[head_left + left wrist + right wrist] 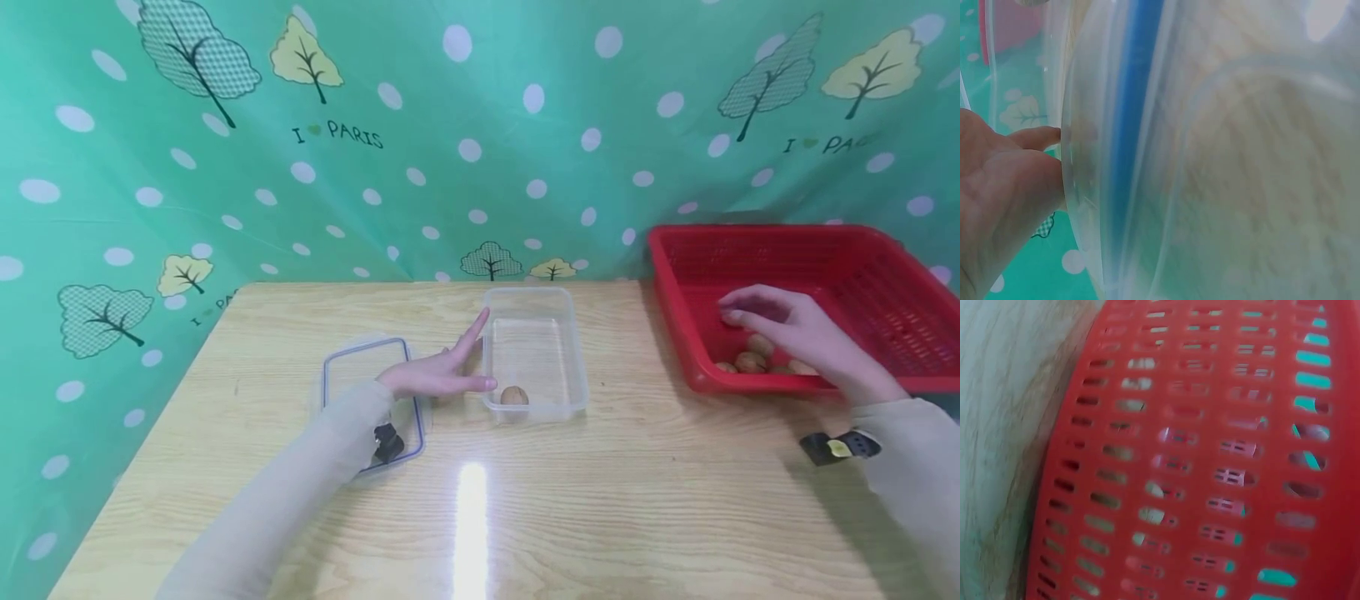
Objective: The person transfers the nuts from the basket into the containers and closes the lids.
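Observation:
My left hand reaches over the edge of a clear lid with a blue seal, its index finger and thumb spread at the near left side of a clear plastic container. One walnut lies in the container's front left corner. In the left wrist view the hand shows beside the lid, which fills much of the picture. My right hand is bent over a red basket, fingertips and thumb close together; whether anything is between them is unclear. Several walnuts lie below it.
A pale wooden table bears everything. Behind it hangs a green curtain with dots and trees. The basket's slotted wall fills most of the right wrist view, where the right hand cannot be made out clearly.

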Tool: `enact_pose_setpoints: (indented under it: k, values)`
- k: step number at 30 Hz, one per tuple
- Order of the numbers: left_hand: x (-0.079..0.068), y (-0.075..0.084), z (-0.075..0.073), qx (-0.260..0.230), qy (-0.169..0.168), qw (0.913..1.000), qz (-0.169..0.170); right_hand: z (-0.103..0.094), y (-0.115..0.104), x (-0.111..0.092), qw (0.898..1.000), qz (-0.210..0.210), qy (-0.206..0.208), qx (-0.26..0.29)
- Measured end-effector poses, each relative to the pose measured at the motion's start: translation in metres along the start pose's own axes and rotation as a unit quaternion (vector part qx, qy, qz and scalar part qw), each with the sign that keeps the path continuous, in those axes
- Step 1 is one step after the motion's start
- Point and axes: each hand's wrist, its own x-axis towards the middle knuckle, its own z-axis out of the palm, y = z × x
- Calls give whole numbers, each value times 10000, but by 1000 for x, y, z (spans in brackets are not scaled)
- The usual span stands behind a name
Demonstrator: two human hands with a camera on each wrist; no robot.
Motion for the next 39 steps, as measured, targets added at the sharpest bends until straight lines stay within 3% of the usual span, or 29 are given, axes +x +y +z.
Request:
enact_pose_setpoints:
  k: [11,20,29,39]
  values:
    - [0,-1,0,164,35,9999,-2,-12,14,0,9975,209,-437,-509]
    - [1,0,0,139,13,9999,-69,-18,24,10,9980,291,-496,-255]
    - [-1,5,2,85,-9,10000,-39,-19,28,19,9936,759,-751,-368]
    - [2,-2,0,165,31,9998,-63,-17,36,32,9900,807,-994,-589]
